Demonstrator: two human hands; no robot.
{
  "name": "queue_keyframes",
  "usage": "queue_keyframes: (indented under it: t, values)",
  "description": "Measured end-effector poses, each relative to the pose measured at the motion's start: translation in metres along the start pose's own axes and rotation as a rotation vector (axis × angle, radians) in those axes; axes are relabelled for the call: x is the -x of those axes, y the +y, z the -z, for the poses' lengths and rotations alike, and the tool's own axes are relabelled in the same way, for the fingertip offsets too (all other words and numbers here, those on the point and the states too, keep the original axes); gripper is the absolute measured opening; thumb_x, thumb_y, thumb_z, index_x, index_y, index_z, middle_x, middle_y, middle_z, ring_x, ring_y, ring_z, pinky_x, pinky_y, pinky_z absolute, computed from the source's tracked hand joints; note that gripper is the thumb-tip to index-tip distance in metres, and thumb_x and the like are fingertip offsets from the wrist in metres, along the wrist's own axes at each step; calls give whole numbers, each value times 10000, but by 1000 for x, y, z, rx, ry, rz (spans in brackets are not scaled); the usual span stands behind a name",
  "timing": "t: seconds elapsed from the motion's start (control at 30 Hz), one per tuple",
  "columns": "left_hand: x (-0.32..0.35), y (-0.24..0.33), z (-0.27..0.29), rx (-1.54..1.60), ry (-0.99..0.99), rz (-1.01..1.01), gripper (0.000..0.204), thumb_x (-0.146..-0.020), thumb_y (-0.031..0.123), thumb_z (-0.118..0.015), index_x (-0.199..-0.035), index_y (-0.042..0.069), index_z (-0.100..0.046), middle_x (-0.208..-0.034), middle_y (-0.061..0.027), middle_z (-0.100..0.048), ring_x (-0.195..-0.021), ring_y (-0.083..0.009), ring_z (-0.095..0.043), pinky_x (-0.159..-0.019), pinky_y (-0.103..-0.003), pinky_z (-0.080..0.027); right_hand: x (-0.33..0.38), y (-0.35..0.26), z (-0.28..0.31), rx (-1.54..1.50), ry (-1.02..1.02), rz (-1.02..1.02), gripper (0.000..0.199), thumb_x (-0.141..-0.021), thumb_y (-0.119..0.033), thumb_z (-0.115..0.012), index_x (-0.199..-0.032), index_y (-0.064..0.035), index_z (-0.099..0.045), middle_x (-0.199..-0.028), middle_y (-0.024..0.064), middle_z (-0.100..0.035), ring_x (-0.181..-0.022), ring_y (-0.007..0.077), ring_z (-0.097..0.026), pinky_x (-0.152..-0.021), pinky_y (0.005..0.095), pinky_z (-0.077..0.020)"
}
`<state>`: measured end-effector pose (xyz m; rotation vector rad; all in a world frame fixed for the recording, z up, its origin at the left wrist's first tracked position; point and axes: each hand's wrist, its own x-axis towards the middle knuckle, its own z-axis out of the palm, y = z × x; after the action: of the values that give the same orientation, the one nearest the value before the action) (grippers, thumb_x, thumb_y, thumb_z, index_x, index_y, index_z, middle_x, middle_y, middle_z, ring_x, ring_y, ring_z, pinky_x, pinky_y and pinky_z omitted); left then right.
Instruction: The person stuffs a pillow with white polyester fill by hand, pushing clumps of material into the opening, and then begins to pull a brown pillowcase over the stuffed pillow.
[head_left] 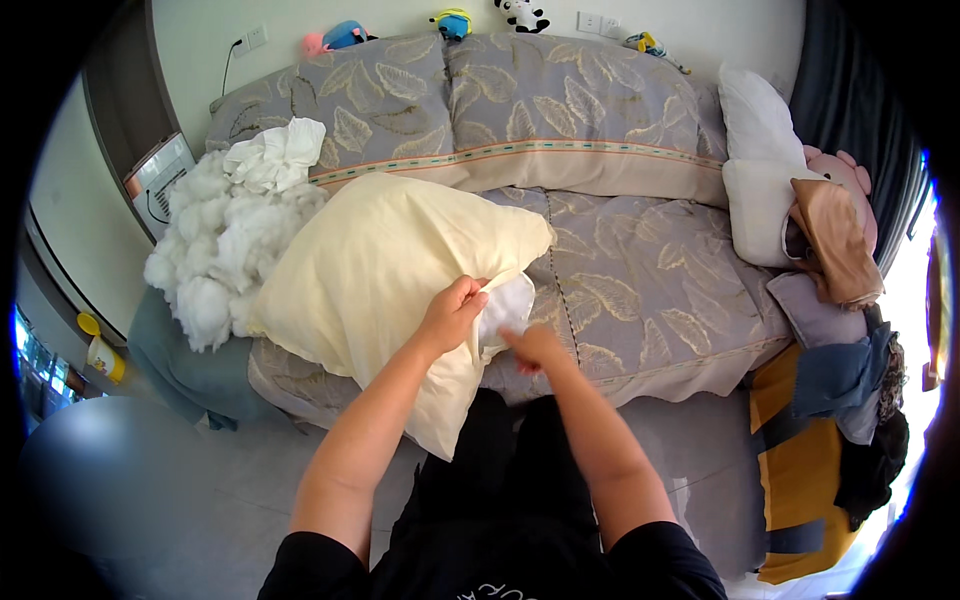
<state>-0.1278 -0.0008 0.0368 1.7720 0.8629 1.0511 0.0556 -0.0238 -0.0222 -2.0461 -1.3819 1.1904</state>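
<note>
The pale yellow pillowcase (370, 270) lies across the front of the bed (650, 290), its lower corner hanging over the bed's front edge toward the person. At the opening on the case's right side, white stuffing (508, 305) shows. The left hand (452, 312) is closed around the edge of that opening, pinching the yellow cloth. The right hand (535, 348) sits just beside it, at the lower edge of the white stuffing, fingers curled and touching it; whether it actually grips the stuffing I cannot tell.

A heap of loose white filling (215, 250) is piled at the left end of the bed, touching the pillowcase's left side, with a crumpled white cloth (275, 155) on top of it. Two leaf-patterned grey pillows (460, 100) stand along the back of the bed. At the right end of the bed lie white pillows (760, 160), with a tan cloth (835, 240) draped over the lower one.
</note>
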Motion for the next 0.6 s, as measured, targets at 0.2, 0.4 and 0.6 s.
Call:
queue_keyframes:
  t: [0.2, 0.4, 0.6]
  values:
    - [18, 3, -5, 314, 39, 144, 137, -915, 175, -546, -865, 47, -541, -764, 49, -484, -687, -46, -418, -625, -221, -378, 3, 47, -55, -757, -95, -101, 397, -877, -428, -567, -756, -54, -620, -600, 42, -591, -450, 130, -491, -402, 273, -385]
    - [-15, 41, 20, 527, 183, 85, 131, -908, 193, -555, -873, 68, -542, -785, 29, -507, -720, -63, -454, -663, -228, -399, 36, -36, -2, -434, 324, 660, 409, -919, -319, -513, -659, -3, -517, -619, 130, -559, -491, 232, -510, -478, 358, -402]
    - [-93, 180, 101, 678, 226, -116, 133, -919, 185, -528, -916, 53, -528, -844, -49, -586, -785, -160, -573, -735, -310, -475, 96, -169, 78, -15, 798, 1280, 217, -854, -144, -573, -700, 9, -552, -844, 170, -543, -838, 329, -505, -736, 402, -399]
